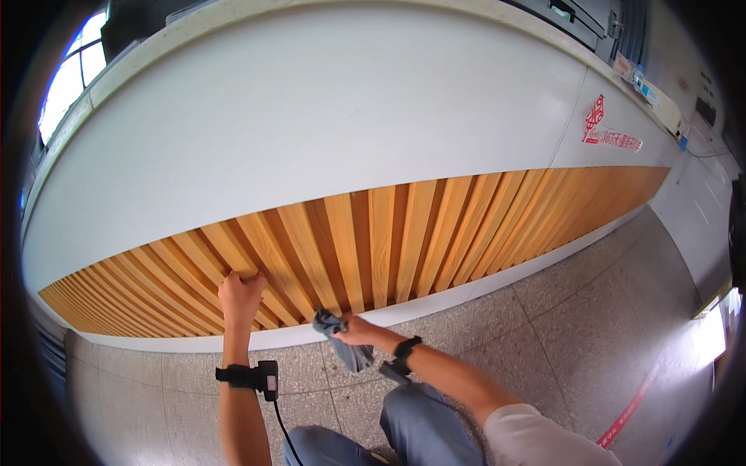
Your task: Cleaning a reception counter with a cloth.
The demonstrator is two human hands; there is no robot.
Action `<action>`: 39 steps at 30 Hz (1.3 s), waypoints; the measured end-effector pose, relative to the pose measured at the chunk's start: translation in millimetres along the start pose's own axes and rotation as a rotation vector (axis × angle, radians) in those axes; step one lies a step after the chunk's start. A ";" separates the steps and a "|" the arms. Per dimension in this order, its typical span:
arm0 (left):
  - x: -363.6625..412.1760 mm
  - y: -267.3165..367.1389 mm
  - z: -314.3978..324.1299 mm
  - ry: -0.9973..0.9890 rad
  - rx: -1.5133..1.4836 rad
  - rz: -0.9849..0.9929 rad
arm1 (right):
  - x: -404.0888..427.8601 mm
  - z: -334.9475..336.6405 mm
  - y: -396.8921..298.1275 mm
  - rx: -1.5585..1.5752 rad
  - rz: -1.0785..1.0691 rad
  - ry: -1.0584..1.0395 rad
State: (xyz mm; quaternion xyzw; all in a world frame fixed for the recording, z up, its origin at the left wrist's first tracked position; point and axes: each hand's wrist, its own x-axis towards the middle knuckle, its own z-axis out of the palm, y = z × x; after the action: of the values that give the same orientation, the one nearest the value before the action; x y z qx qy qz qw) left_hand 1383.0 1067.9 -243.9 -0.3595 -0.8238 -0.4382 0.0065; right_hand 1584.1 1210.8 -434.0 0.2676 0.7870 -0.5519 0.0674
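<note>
My left hand [242, 294] is up against the slatted wood panel of a counter front, its fingers curled over the edges of one wooden slat [224, 247]. A crumpled grey cloth [352, 352] is bunched in my right hand [362, 331], low by the bottom ends of the slats. Part of the cloth touches or nearly touches a slat near the white baseboard [396, 313]; the rest hangs down. The fingertips of my left hand are partly hidden.
A smooth white panel [349, 99] rises above the slats to a stone countertop edge [245, 14]. Red lettering [612, 137] is stuck on it at right. Speckled tile floor [495, 332] lies below, with a red strip [626, 413]. A cable [282, 422] runs from my left wrist device [268, 380].
</note>
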 end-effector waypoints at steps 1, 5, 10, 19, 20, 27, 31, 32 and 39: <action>-2.1 -0.2 -2.3 -0.001 -0.012 -0.005 | -21.1 3.0 6.1 0.197 -0.428 0.236; -1.0 -30.2 -8.6 0.102 0.052 0.130 | -131.3 -44.1 -29.0 0.881 -0.124 0.356; 1.4 -23.6 -6.0 0.042 0.006 0.098 | -261.3 -93.3 -133.5 1.399 -0.486 0.818; 3.9 3.5 -2.2 0.039 0.095 0.124 | -221.1 -143.6 -227.2 -0.127 -1.015 1.506; 4.7 0.4 -3.4 0.033 0.105 0.137 | -198.2 -149.4 -245.2 -0.966 -0.951 1.583; -3.0 -29.4 -6.1 0.052 0.124 0.057 | -135.7 -187.5 -219.1 -1.125 -0.882 1.256; -2.5 -17.9 -3.2 0.059 0.047 0.000 | -217.6 -314.0 -148.2 -1.066 -0.708 1.711; -2.2 -15.8 -3.9 0.053 0.052 -0.012 | -233.7 -353.7 -134.6 -0.976 -0.711 1.829; 4.2 -6.3 -3.2 -0.034 0.104 -0.037 | -270.2 -440.1 -151.4 0.111 -0.883 1.921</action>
State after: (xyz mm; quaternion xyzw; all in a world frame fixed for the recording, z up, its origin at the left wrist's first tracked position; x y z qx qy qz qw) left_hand 1375.1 1065.8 -245.1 -0.3509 -0.8519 -0.3888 0.0029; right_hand 1821.4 1477.7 -31.4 0.2845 0.5110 -0.1195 -0.8023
